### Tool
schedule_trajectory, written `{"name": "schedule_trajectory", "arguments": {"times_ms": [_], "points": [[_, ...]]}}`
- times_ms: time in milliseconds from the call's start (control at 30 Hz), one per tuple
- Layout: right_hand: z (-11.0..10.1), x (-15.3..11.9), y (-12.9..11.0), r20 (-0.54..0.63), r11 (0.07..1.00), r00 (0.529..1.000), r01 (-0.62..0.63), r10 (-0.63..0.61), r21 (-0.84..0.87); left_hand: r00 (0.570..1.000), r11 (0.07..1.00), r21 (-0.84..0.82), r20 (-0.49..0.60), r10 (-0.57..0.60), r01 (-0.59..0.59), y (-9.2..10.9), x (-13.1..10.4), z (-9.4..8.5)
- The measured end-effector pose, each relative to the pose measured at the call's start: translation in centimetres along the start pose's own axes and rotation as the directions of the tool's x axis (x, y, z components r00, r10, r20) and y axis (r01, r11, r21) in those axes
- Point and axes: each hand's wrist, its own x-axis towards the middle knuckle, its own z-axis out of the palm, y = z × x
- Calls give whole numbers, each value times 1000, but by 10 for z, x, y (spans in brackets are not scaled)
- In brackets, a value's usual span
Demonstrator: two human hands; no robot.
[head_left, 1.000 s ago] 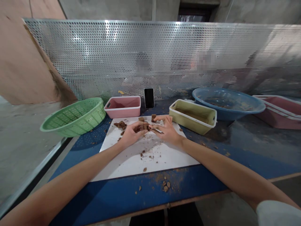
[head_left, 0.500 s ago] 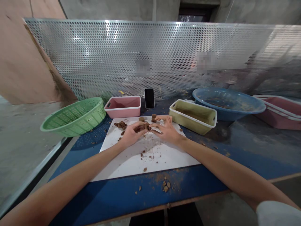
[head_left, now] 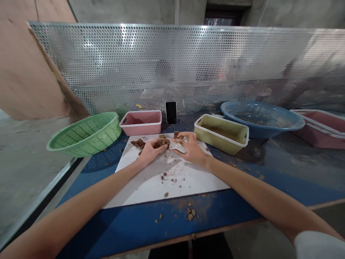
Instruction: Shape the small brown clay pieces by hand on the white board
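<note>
1. Head view: our left hand (head_left: 150,155) grasps a brown clay-like lump (head_left: 164,142) at twelve o'clock on the white sheet (head_left: 145,189).
2. Our right hand (head_left: 191,152), fingers spread, released, sits at the lump's three o'clock.

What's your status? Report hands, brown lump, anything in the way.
Left hand gripping brown lump. Right hand open, apart from it. Crumbs scattered on white sheet, nearer the body than the hands.
</note>
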Motion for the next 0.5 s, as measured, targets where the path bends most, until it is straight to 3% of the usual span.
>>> {"name": "schedule_trajectory", "arguments": {"times_ms": [500], "points": [[-1, 3, -3, 46, 1000, 999, 2, -3, 16, 998, 996, 72, -26, 62, -60, 1, -3, 4]]}}
